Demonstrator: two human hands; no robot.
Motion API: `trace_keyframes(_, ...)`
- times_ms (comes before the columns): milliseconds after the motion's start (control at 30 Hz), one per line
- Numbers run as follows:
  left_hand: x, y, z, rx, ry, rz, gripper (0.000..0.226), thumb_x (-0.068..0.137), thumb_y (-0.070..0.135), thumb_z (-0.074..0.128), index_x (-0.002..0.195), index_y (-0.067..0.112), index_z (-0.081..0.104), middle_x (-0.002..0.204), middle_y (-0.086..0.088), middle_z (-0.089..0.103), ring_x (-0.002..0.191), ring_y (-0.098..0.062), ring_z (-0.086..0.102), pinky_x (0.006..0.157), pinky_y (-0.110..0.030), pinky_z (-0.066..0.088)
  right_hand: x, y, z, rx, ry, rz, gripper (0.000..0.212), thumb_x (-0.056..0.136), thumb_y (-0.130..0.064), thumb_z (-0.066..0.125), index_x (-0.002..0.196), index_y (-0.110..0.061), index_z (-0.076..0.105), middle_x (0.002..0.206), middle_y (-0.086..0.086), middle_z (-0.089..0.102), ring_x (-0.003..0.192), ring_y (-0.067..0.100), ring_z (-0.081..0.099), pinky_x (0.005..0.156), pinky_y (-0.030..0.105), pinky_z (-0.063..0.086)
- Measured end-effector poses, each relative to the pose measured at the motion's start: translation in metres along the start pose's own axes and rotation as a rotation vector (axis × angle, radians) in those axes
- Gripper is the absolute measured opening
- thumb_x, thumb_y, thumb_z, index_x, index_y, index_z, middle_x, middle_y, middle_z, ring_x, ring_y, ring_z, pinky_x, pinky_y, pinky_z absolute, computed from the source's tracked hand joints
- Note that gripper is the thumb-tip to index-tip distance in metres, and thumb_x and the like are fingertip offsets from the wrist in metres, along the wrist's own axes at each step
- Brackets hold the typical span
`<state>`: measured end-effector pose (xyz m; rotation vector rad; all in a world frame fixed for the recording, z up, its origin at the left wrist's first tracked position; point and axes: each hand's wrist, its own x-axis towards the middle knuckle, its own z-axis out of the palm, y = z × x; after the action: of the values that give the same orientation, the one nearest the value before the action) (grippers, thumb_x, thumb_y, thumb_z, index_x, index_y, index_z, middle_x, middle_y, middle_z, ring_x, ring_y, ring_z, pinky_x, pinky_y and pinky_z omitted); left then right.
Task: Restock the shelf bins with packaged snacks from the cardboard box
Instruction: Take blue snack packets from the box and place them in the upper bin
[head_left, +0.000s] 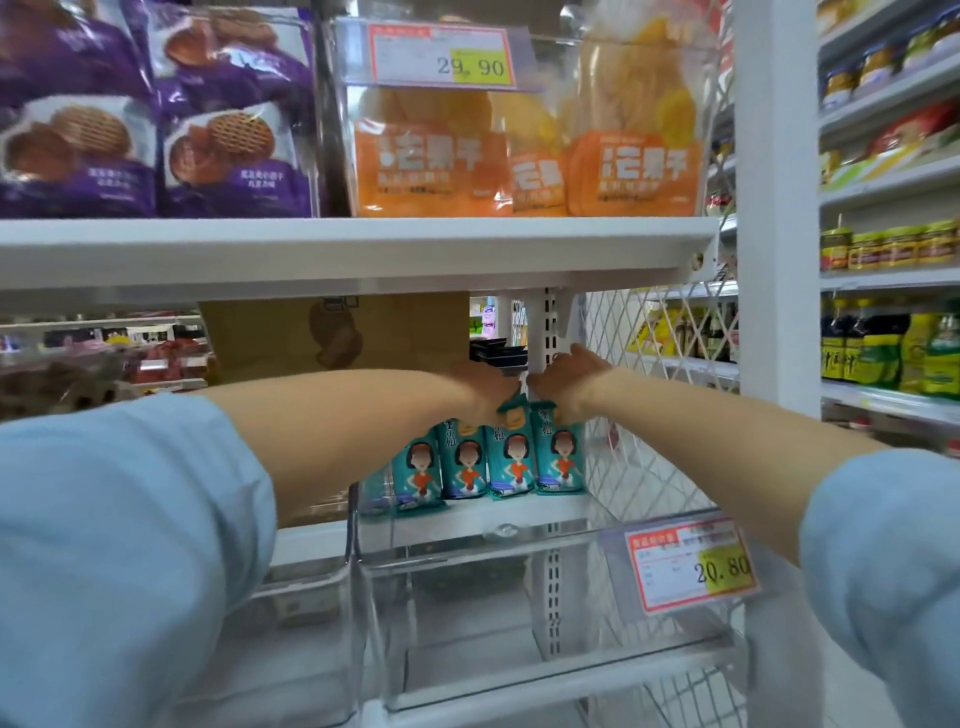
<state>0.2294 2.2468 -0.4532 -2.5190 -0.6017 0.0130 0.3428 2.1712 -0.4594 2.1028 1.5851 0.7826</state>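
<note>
Your left grip and right grip each pinch the tops of upright teal snack packets, which stand just beneath them inside the clear bin.

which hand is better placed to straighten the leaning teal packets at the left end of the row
Left, probably. The left hand is nearer the leaning packets; the right hand holds the rightmost packet by its top at the row's other end, by the mesh wall.

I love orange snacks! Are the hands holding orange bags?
No, the left hand and right hand grip teal packets; orange bags sit on the shelf above.
</note>
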Motion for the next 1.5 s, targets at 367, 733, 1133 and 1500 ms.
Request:
trace_keyframes(367, 0.005, 0.0, -0.009, 0.002, -0.114, 0.009, 0.055, 0.094, 0.045, 0.048, 0.133, 0.008, 0.038, 0.119, -0.01, 0.056, 0.096, -0.024, 0.055, 0.077, -0.03, 0.043, 0.001, -0.004, 0.008, -0.141, -0.039, -0.001, 0.087, 0.077, -0.061, 0.063, 0.145, -0.02, 0.028, 0.142, 0.005, 0.042, 0.132, 0.025, 0.036, 0.109, 0.04, 0.026)
trace_keyframes(733, -0.054, -0.016, -0.041, -0.364, -0.167, -0.155, 0.056, 0.093, 0.041, 0.052, 0.139, 0.012, 0.037, 0.141, -0.007, 0.043, 0.127, -0.027, 0.043, 0.103, -0.034, 0.035, -0.047, 0.001, -0.046, 0.419, -0.045, 0.046, 0.045, 0.089, -0.03, 0.061, 0.129, -0.013, 0.049, 0.125, 0.008, 0.057, 0.111, 0.023, 0.056, 0.094, 0.032, 0.047)
trace_keyframes(1133, -0.294, 0.052, -0.083, -0.762, 0.385, 0.012, 0.044, 0.079, 0.025, 0.072, 0.117, 0.011, 0.055, 0.115, -0.001, 0.06, 0.102, -0.01, 0.055, 0.085, -0.014, 0.038, -0.273, -0.049, -0.107, 1.2, 0.195, -0.138, 0.042, 0.081, -0.024, 0.071, 0.119, -0.028, 0.053, 0.104, -0.004, 0.064, 0.086, 0.017, 0.061, 0.079, 0.025, 0.048)
trace_keyframes(1500, -0.44, 0.225, 0.132, -1.149, -0.119, -0.135, 0.045, 0.08, 0.02, 0.072, 0.12, 0.011, 0.052, 0.12, -0.002, 0.056, 0.099, -0.011, 0.053, 0.079, -0.013, 0.038, -0.424, -0.234, 0.068, 1.399, -0.311, -0.165, 0.038, 0.081, -0.02, 0.073, 0.113, -0.028, 0.053, 0.093, -0.008, 0.06, 0.07, 0.009, 0.054, 0.067, 0.014, 0.042)
